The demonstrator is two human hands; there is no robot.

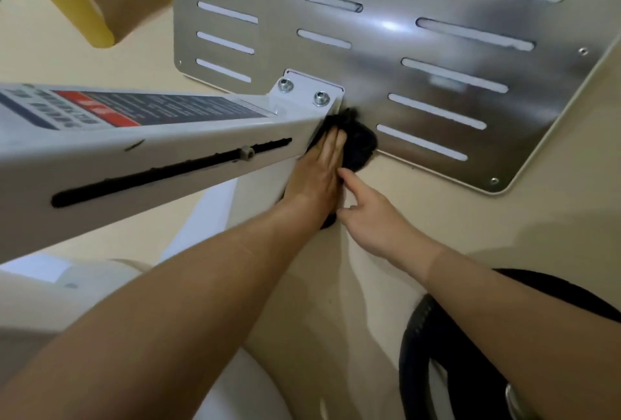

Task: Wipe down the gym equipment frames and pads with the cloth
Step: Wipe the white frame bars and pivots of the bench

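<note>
My left hand (pixel 319 177), fingers flat and together, presses the black cloth (pixel 361 145) against the end of the white frame (pixel 151 164), beside the slotted metal plate (pixel 437 50). My right hand (pixel 373 218) touches the cloth with its extended index finger.

Cloth (pixel 361 147) partly hidden under left hand (pixel 316 181), frame label (pixel 134 109) print blurred, unreadable

The cloth (pixel 359 147) is being shown as plain black. The frame beam (pixel 100 157) is being seen in white, with a black slot (pixel 168 171) being traced along its side. Its label (pixel 134 109) is being presented in red, dark blue-grey and white print. The plate (pixel 386 50) is being displayed in brushed silver, patterned with rows of pale slits. The bracket (pixel 90 16) is being rendered yellow, the floor (pixel 470 235) beige, the bolts (pixel 286 85) shiny silver.
</note>
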